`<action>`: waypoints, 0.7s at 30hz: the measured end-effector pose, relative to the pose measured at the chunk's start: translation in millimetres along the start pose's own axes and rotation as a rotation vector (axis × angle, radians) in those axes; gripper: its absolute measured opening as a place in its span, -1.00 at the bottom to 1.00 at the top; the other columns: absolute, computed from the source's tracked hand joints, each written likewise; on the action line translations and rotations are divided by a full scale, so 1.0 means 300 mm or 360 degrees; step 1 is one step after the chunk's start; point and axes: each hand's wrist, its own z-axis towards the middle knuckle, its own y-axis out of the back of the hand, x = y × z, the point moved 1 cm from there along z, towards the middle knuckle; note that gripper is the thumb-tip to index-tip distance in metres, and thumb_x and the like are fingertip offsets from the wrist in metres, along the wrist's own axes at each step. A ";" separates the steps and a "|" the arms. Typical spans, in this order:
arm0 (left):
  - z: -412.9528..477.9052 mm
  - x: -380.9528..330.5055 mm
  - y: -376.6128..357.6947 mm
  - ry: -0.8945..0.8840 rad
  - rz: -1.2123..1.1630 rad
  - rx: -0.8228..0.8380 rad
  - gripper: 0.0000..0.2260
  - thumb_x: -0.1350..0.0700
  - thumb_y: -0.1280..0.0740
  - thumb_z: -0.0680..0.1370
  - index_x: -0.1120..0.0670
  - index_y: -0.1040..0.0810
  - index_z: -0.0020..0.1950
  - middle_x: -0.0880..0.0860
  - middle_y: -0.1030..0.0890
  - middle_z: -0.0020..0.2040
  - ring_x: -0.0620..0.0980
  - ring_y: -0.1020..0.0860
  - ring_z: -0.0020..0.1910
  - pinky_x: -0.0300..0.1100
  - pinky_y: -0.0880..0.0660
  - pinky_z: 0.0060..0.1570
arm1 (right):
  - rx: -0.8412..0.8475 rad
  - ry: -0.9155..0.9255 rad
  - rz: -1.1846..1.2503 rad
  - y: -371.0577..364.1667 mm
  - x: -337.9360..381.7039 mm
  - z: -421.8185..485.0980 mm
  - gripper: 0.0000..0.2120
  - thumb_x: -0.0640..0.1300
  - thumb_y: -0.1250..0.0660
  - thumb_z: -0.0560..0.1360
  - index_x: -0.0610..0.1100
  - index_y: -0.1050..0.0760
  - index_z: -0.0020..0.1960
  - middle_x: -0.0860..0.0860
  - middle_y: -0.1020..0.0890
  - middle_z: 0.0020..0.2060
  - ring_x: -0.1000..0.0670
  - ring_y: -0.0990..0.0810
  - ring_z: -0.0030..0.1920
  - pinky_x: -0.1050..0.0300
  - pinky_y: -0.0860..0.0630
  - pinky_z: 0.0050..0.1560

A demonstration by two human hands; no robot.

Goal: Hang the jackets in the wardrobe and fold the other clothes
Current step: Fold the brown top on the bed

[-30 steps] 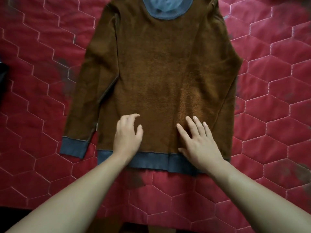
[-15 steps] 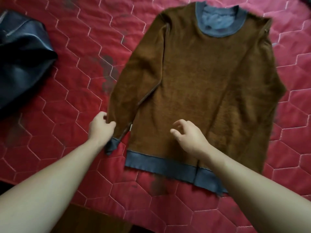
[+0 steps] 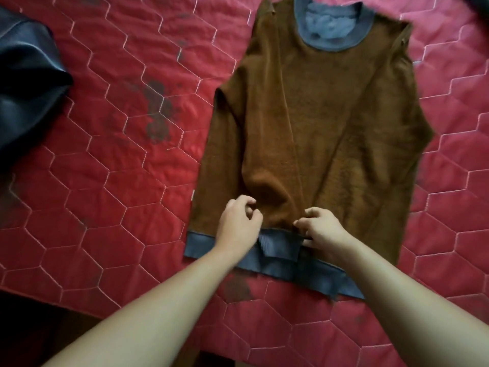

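Observation:
A brown sweater (image 3: pixel 344 133) with a blue-grey collar, hem and cuffs lies flat, front up, on the red quilted bed cover (image 3: pixel 127 181). Its left sleeve (image 3: pixel 264 154) is folded across the body, with the cuff (image 3: pixel 277 247) lying on the hem. My left hand (image 3: pixel 238 226) has its fingers curled on the sleeve just above the cuff. My right hand (image 3: pixel 324 230) pinches the right edge of the same sleeve end between fingers and thumb. The sweater's right sleeve lies along its right side.
A black leather-like jacket (image 3: pixel 26 83) is bunched at the left edge of the bed. A dark garment (image 3: pixel 480 5) shows at the top right corner. The bed's front edge (image 3: pixel 66 305) runs along the lower left, with dark floor below.
My left hand has carried the left sleeve from beside the sweater over onto its body. My right hand has moved down to the cuff. The view has shifted left.

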 end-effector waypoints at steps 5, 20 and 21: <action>0.164 -0.006 0.087 0.0204 -0.0513 -0.0218 -0.70 0.12 -0.38 0.58 -0.02 -0.48 0.30 0.02 -0.58 0.04 -0.12 -0.57 -0.12 -0.28 -0.52 0.03 | -0.0244 0.0146 0.0091 0.014 -0.065 -0.013 -0.89 -0.21 -0.27 0.59 -0.11 -0.55 -0.08 -0.04 -0.62 -0.21 -0.07 -0.57 -0.16 0.04 -0.52 -0.20; 0.724 -0.389 0.205 0.0122 -0.1093 -0.0078 -0.71 0.29 -0.37 0.49 -0.01 -0.68 0.12 -0.03 -0.71 -0.11 -0.17 -0.59 -0.32 -0.35 -0.49 -0.35 | 0.0357 0.0064 0.0135 0.061 -0.135 0.023 -0.86 -0.33 -0.36 0.56 -0.12 -0.59 0.00 -0.07 -0.64 -0.18 -0.04 -0.65 -0.15 -0.11 -0.63 -0.18; 0.749 -0.396 0.233 0.0119 -0.1172 -0.0166 -0.72 0.34 -0.37 0.46 0.06 -0.71 0.06 -0.01 -0.71 -0.17 -0.13 -0.62 -0.29 -0.30 -0.57 -0.25 | 0.0425 0.0050 0.0106 0.061 -0.133 0.025 -0.84 -0.34 -0.35 0.56 -0.14 -0.62 0.04 -0.08 -0.61 -0.19 0.01 -0.62 -0.21 -0.03 -0.59 -0.21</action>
